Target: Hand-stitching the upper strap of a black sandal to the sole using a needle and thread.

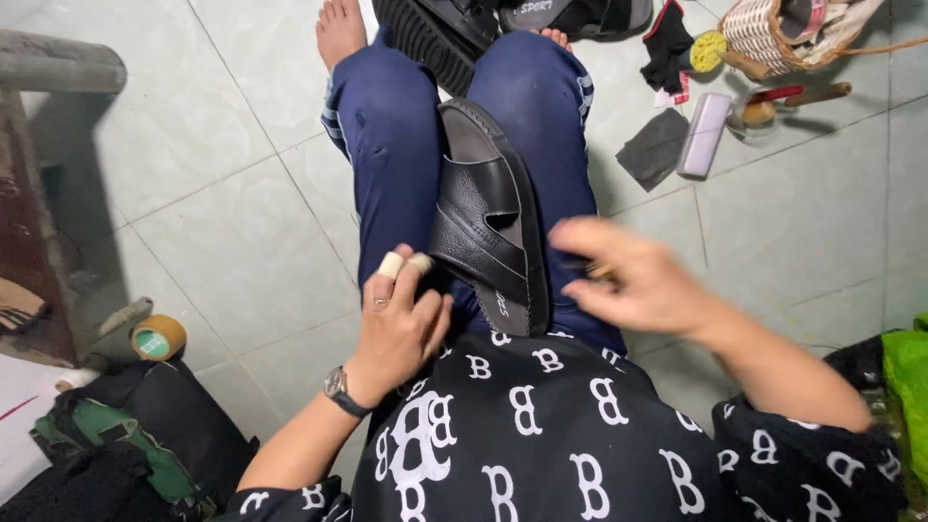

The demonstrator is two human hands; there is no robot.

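A black leather sandal [488, 208] lies between my thighs in blue trousers, toe end pointing away. My left hand [401, 324], with bandaged fingertips and a wristwatch, grips the sandal's near left edge. My right hand [628, 275] is blurred beside the sandal's right side, fingers curled on something small and dark; I cannot tell what it is.
Another black sandal [440, 34] lies by my bare feet. On the tiled floor at the right are a wicker basket [783, 34], a grey cloth [652, 145], a pale flat case [703, 133] and a brush. A tape roll [158, 336] sits at the left near bags.
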